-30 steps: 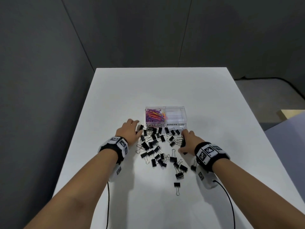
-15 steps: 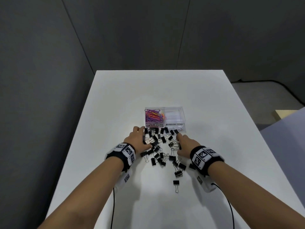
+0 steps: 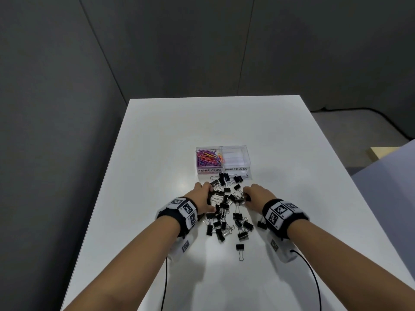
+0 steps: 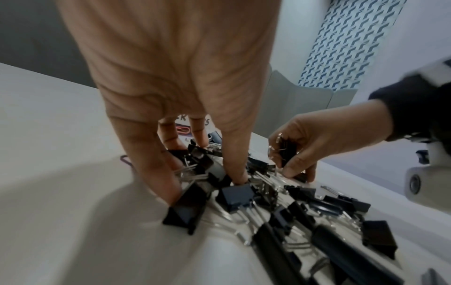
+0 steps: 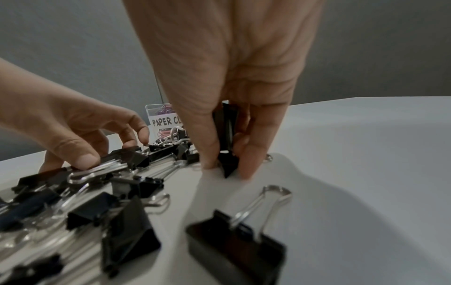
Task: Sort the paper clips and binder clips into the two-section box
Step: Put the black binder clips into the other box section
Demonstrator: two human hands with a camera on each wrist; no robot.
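From the head camera, a clear two-section box (image 3: 222, 161) on the white table (image 3: 157, 153) holds coloured paper clips (image 3: 208, 157) in its left section, with black binder clips (image 3: 226, 209) scattered just before it between both hands. The left wrist view shows the left hand (image 4: 171, 77) with curled fingers clutching binder clips in the pile. The right wrist view shows the right hand (image 5: 231, 77) pinching a black binder clip (image 5: 227, 135) whose tip touches the table.

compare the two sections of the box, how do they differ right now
The left section holds colored paper clips and is labeled PAPER CLIPS; the right section looks empty and is labeled BINDER CLIPS. The binder clips lie on the table. Both sections are clear plastic and look about the same size.
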